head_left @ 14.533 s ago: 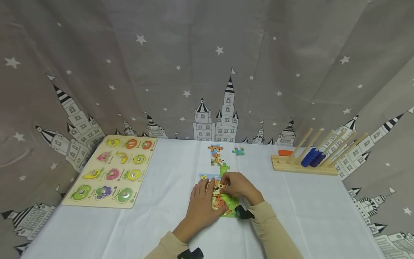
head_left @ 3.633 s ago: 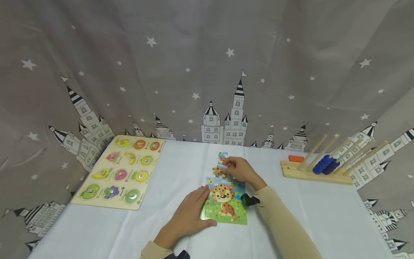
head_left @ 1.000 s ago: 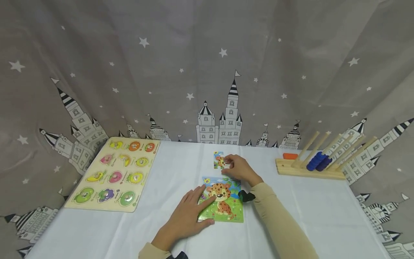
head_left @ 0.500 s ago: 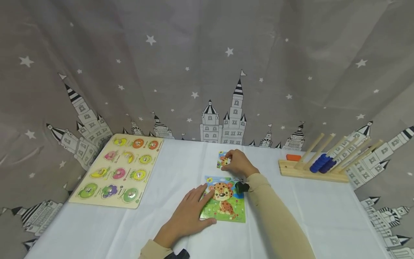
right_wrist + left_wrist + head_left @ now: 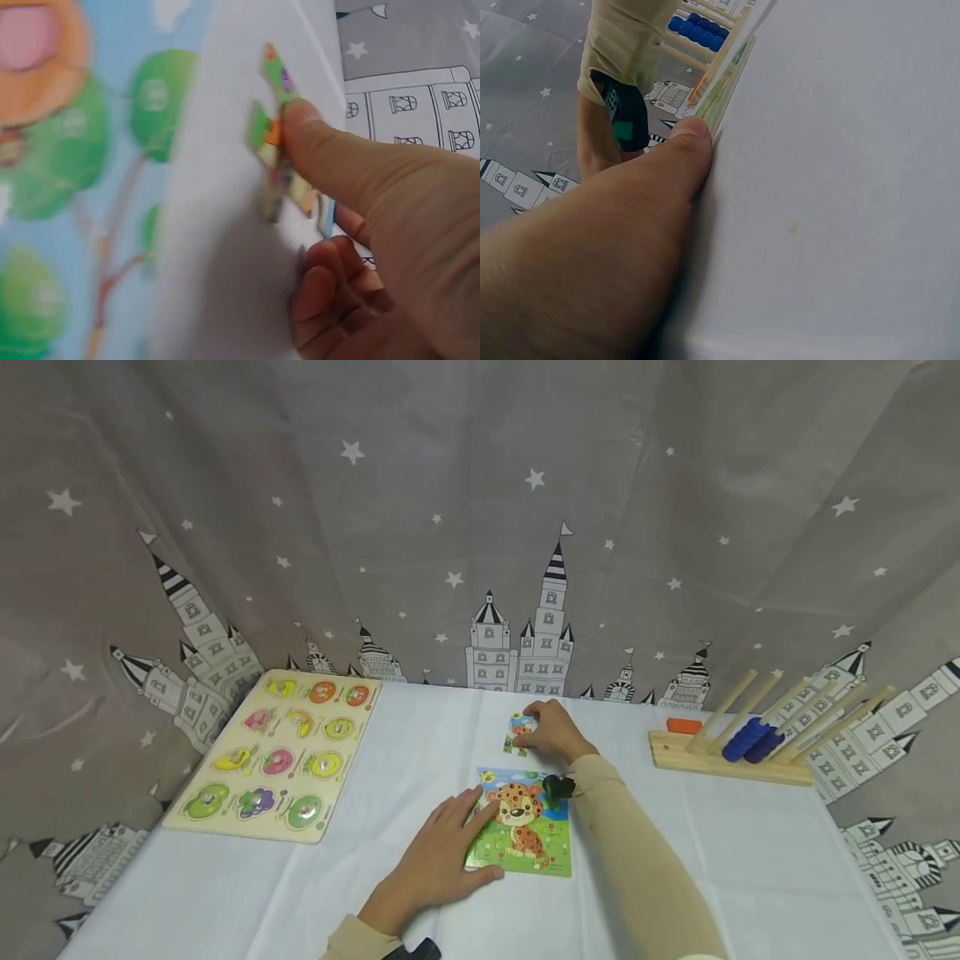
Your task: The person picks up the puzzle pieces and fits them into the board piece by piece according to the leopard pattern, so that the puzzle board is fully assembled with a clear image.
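Flat on the table lies an assembled puzzle (image 5: 525,843) of a spotted leopard cub on grass. My left hand (image 5: 442,847) rests along its left side, fingers extended over the border and thumb at the bottom left corner. Farther back, my right hand (image 5: 555,731) pinches small puzzle pieces (image 5: 516,743) with a cub picture between thumb and fingers. The right wrist view shows the thumb on the tilted, blurred puzzle pieces (image 5: 274,142), other fingers curled behind. My palm covers part of them in the head view.
A wooden fruit peg board (image 5: 270,760) lies at the left. At the back right stands a wooden rack (image 5: 727,768) with slanted pegs, blue beads (image 5: 744,739) and an orange block (image 5: 684,726). A grey castle-print curtain (image 5: 375,527) hangs behind the white-covered table.
Since the oldest frame, the cub puzzle has been filled in and the loose pieces beyond it gathered. Over the last second, my right hand shifts farther back over the small pieces; my left stays put.
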Action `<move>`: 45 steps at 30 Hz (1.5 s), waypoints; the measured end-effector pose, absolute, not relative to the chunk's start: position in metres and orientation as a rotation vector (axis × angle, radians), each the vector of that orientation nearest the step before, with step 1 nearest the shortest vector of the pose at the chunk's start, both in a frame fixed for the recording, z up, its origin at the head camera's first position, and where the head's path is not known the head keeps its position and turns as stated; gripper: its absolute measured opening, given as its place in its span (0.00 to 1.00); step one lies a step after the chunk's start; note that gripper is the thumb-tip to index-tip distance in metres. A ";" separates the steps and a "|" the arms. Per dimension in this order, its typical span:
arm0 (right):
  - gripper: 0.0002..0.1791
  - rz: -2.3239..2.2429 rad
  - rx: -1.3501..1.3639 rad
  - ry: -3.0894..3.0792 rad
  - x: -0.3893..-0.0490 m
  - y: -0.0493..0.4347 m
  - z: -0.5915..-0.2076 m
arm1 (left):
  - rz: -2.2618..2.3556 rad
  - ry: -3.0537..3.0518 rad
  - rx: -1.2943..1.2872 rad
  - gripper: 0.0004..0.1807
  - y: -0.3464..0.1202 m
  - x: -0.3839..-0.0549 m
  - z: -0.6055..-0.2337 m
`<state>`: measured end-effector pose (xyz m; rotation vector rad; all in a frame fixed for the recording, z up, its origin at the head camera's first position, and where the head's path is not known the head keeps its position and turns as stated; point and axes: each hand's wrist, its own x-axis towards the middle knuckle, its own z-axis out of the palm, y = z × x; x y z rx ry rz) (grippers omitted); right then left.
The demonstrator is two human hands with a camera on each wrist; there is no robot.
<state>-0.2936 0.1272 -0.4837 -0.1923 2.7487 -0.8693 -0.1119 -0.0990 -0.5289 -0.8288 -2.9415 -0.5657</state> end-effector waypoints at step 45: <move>0.08 -0.954 -0.545 2.728 -0.215 0.098 -0.488 | -0.500 -2.944 -0.825 0.57 -0.098 -0.110 -0.531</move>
